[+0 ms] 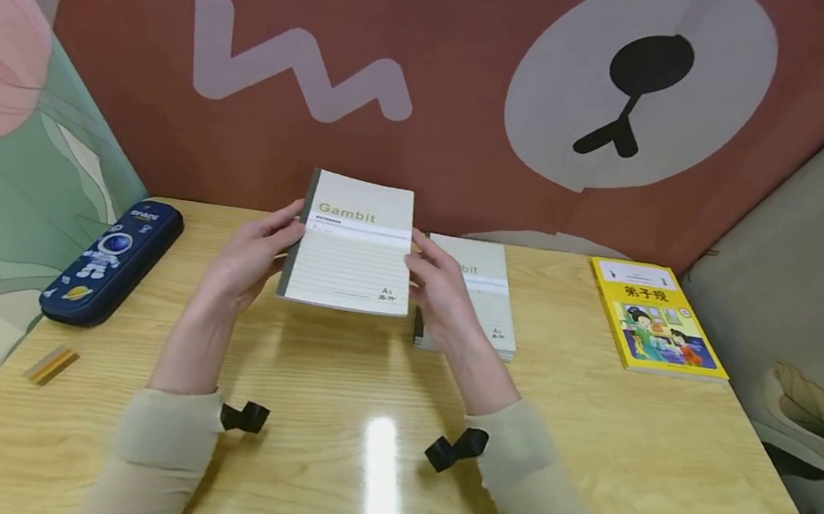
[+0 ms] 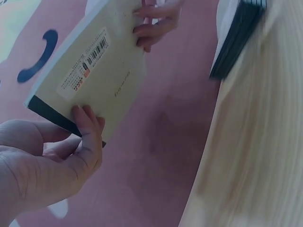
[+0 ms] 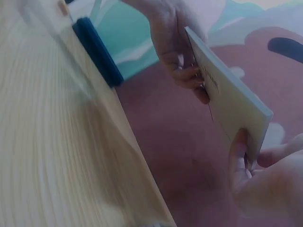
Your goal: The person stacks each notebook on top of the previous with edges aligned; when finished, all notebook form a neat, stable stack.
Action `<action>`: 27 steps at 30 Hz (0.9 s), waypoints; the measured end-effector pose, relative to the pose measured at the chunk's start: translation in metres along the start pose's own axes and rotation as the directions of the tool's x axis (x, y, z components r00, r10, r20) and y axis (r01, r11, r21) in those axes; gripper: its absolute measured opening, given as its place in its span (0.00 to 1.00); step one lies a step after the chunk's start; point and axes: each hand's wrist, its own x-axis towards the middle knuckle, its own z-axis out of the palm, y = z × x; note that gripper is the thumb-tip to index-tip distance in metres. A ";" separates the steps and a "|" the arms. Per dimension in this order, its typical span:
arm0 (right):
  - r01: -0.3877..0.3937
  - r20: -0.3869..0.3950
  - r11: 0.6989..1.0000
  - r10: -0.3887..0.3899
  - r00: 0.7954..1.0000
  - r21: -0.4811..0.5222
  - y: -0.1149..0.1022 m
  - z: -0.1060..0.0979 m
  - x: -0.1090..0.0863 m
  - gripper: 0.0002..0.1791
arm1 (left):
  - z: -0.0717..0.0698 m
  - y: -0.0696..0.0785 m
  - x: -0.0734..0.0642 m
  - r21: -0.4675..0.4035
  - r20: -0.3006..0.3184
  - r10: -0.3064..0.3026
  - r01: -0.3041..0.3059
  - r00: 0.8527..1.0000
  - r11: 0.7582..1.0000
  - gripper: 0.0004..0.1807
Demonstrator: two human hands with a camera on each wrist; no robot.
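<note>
Both hands hold up a notebook (image 1: 352, 255) with a pale cover, a dark spine on its left and the word Gambit across it. My left hand (image 1: 250, 252) grips the spine side, thumb on the front and fingers behind. On the opposite edge my right hand (image 1: 442, 289) pinches the pages. The left wrist view shows the notebook's back cover (image 2: 118, 71) with a barcode label. Beneath and behind my right hand lies a stack of similar notebooks (image 1: 486, 298), partly hidden by that hand.
A dark blue pencil case (image 1: 113, 259) with an astronaut lies at the left table edge. Nearer sits a small orange and grey item (image 1: 52, 365). A yellow picture book (image 1: 658, 316) lies at the right on the wooden table (image 1: 298, 480). A printed wall covering (image 1: 460, 153) rises behind.
</note>
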 end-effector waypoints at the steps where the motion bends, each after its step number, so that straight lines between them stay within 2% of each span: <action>1: 0.004 -0.008 1.000 -0.004 1.000 -0.009 -0.002 -0.008 -0.002 0.28 | 0.008 0.000 0.002 -0.003 0.005 0.005 -0.005 1.000 1.000 0.30; 6: 0.041 -0.008 0.997 -0.041 0.999 -0.058 -0.014 -0.044 -0.008 0.29 | 0.039 -0.002 0.010 0.019 0.040 0.031 -0.032 0.999 0.999 0.30; 11: 0.035 -0.003 0.993 -0.036 0.999 -0.114 -0.022 -0.077 -0.016 0.29 | 0.066 -0.005 0.013 0.045 0.087 0.047 -0.051 0.995 0.998 0.31; 18: 0.024 -0.006 0.987 -0.025 1.000 -0.156 -0.029 -0.122 -0.023 0.30 | 0.110 -0.010 0.025 0.024 0.070 0.020 -0.022 0.997 0.999 0.31; 22: 0.037 0.001 0.985 -0.037 0.999 -0.171 -0.033 -0.138 -0.021 0.31 | 0.125 -0.011 0.031 -0.012 0.068 0.014 -0.013 0.998 1.000 0.31; 27: 0.029 0.014 0.977 -0.027 1.000 -0.211 -0.032 -0.151 -0.015 0.31 | 0.133 -0.013 0.038 -0.018 0.084 0.006 -0.005 0.996 1.000 0.31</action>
